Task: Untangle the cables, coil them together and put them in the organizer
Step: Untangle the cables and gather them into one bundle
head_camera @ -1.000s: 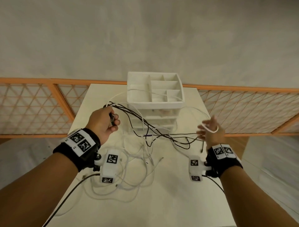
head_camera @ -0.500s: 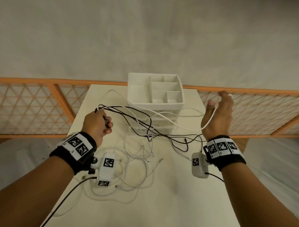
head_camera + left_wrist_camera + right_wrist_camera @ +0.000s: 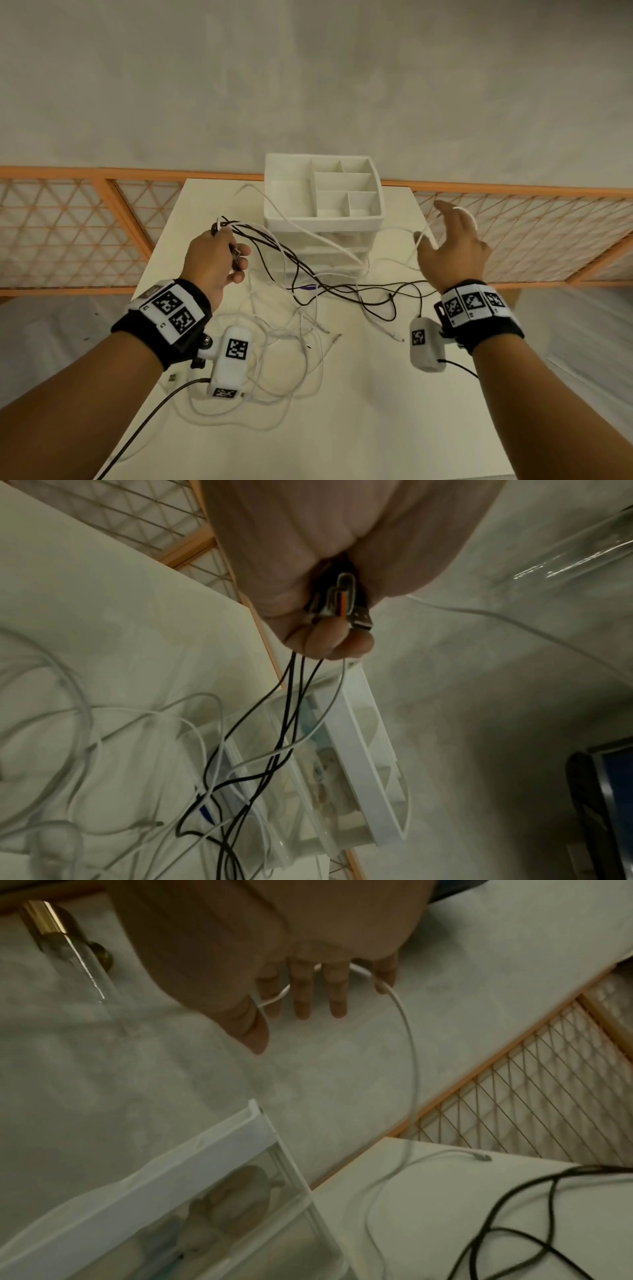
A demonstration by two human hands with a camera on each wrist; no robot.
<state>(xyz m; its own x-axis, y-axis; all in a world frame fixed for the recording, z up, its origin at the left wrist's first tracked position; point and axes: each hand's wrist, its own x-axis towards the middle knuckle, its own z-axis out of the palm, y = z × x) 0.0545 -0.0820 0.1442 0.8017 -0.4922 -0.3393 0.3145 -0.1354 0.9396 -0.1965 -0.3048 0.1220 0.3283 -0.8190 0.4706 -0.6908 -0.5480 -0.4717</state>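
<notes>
My left hand (image 3: 222, 255) is raised over the table's left side and grips a bundle of black and white cable ends; their USB plugs (image 3: 339, 607) stick out of the fist. The black cables (image 3: 342, 291) trail right across the table in a tangle. My right hand (image 3: 452, 246) is up beside the white organizer (image 3: 325, 222), fingers straight and spread, with a white cable (image 3: 413, 1064) looped over them. That white cable (image 3: 308, 233) runs back across the organizer's front to the left hand. More white cables (image 3: 284, 342) lie loose on the table.
The organizer (image 3: 192, 1153) has open top compartments and clear drawers below. The cream table (image 3: 376, 411) is small, with edges close on both sides. An orange lattice fence (image 3: 68, 233) runs behind it. A loose plug (image 3: 173, 378) lies near the left edge.
My right hand has risen and moved right, drawing the white cable up with it, and its fingers now spread. The left hand has kept its grip and barely moved.
</notes>
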